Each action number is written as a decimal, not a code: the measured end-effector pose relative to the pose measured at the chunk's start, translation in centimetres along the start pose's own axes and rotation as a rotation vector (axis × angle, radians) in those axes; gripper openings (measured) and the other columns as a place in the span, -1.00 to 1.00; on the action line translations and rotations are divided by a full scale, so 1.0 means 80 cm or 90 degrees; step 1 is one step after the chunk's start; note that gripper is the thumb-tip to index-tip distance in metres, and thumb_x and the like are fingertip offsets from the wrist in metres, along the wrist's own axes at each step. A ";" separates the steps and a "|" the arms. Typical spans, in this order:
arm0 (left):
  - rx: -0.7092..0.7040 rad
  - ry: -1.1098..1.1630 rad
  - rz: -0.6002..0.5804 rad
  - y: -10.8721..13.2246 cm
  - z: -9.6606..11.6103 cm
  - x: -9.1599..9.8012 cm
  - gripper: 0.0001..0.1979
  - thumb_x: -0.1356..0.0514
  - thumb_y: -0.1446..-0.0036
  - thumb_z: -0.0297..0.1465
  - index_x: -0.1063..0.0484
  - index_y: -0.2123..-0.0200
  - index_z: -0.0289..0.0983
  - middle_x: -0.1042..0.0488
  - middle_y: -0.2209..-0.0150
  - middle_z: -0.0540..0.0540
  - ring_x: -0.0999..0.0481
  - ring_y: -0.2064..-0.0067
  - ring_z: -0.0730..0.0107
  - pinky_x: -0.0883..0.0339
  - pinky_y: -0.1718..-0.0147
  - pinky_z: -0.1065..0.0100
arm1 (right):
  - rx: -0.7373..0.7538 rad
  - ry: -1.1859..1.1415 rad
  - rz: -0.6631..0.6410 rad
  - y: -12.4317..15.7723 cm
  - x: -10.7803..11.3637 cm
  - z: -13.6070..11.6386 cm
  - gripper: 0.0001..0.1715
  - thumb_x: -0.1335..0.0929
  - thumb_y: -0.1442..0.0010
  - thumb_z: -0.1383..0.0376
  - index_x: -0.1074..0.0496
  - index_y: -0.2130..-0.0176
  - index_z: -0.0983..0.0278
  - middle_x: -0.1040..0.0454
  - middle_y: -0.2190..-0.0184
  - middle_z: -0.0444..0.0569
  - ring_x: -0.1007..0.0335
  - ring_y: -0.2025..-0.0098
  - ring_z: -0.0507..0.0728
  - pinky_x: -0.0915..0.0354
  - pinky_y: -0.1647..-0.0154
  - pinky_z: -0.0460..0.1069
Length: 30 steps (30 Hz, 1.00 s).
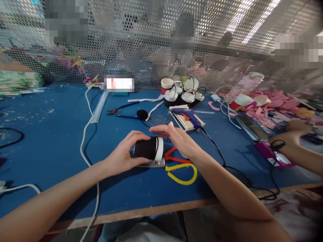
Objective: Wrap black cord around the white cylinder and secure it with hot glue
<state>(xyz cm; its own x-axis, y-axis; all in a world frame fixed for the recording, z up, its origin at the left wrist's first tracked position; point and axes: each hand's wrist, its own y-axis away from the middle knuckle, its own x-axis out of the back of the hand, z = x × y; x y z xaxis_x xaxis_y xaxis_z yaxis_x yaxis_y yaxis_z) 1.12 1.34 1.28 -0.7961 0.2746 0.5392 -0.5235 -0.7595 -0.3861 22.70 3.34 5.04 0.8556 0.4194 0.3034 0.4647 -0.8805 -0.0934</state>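
My left hand (130,149) is wrapped round a small cup (146,148) covered in black, with a white band at its right end; the cup lies on its side. Over its right end, my right hand (178,136) reaches with fingers stretched out and nothing visible in them. Whether those fingertips touch the cup, I cannot tell. Beneath the cup and my hands lie scissors with one red and one yellow handle (194,173), their blades partly hidden. Just beyond is a round black piece (142,115) beside blue-handled pliers (126,110).
A blue glue gun (186,116) rests on a stick rack, its black cord running right. Several paper cups (188,95) with black loops stand behind it. A white cable (84,144) crosses the left side. At right are a phone (251,127), pink pieces (277,104) and another person's arm (299,144).
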 end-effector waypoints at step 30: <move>0.026 0.023 -0.067 0.002 0.010 0.004 -0.29 -0.31 0.08 -0.26 -0.07 -0.12 -0.14 -0.25 -0.09 -0.21 -0.29 -0.09 0.10 -0.18 -0.07 0.09 | -0.069 0.117 -0.199 -0.011 0.023 0.020 -0.81 -0.26 -0.14 0.28 -0.43 0.29 0.29 -0.48 0.36 -0.09 -0.40 0.31 0.03 -0.31 0.23 -0.04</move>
<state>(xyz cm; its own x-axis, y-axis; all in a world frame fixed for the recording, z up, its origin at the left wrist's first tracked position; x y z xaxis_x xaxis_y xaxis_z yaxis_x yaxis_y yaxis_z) 1.01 0.84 1.96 -0.7486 0.3747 0.5470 -0.5921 -0.7491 -0.2972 24.20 5.25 4.13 0.6161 0.6336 0.4680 0.6621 -0.7384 0.1281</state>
